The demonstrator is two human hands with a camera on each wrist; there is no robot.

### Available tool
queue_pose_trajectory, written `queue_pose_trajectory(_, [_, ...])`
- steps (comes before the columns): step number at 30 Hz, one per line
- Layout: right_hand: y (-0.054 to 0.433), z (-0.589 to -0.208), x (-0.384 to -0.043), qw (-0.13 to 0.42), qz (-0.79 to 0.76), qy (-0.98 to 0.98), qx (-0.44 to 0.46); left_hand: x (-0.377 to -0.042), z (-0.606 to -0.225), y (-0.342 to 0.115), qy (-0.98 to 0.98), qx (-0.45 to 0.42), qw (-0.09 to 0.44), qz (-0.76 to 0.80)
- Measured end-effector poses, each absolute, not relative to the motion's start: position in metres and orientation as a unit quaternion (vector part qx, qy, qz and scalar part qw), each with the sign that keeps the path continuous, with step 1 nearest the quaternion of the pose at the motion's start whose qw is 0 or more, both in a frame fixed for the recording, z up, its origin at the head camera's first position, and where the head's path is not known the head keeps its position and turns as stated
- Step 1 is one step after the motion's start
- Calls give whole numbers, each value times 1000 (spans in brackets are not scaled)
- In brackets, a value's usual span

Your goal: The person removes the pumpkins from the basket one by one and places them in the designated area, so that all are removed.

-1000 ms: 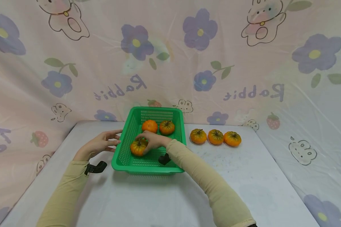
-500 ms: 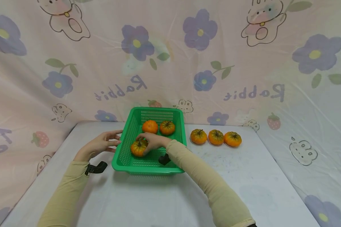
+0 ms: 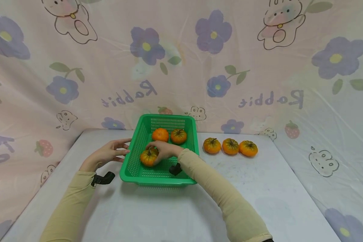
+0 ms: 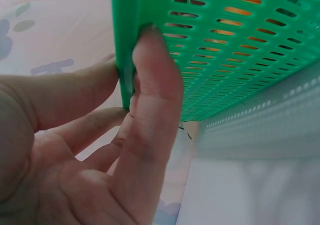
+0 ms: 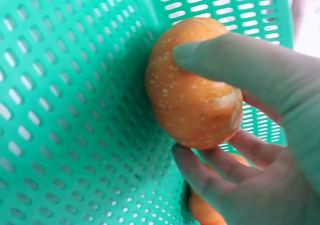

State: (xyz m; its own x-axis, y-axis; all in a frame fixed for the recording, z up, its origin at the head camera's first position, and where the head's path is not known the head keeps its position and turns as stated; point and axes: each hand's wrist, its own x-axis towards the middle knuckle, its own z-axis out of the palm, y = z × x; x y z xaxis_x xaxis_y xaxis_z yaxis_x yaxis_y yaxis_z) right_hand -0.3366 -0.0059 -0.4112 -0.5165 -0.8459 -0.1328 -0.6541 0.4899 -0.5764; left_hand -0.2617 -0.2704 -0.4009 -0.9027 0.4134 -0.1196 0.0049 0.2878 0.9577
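The basket point(image 3: 159, 169) is bright green plastic, smooth and faintly glossy, its walls and floor pierced with rows of small slots; the small pumpkin point(image 5: 192, 85) under the right hand point(image 3: 164, 150) looks like moulded foam or plastic, matt orange, its skin finely speckled with pale dots and ribbed in shallow lobes; the three pumpkins point(image 3: 230, 146) on the table share that dull painted finish with dark green tops; the table point(image 3: 260, 198) wears a smooth pale cover with a soft sheen; the backdrop point(image 3: 260, 67) is thin printed sheeting, glossy and creased; both sleeves point(image 3: 217, 188) are soft matt beige knit cloth.
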Motion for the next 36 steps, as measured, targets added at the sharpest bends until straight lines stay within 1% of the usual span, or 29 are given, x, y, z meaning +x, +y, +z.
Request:
queue_pose_trajectory(7, [0, -404, -338, 204, -267, 836, -434, -262, -402, -271, 782, 133, 177, 583])
queue_pose_trajectory(22, [30, -371, -343, 150, -354, 817, -430, -260, -402, -270, 786, 139, 169, 579])
queue_pose_trajectory(32, [61, -351, -337, 102, -367, 824, -420, -258, -401, -269, 788, 138, 166, 576])
queue_pose_trajectory(36, [78, -346, -334, 97, -388, 817, -416, -258, -402, -269, 789, 139, 166, 575])
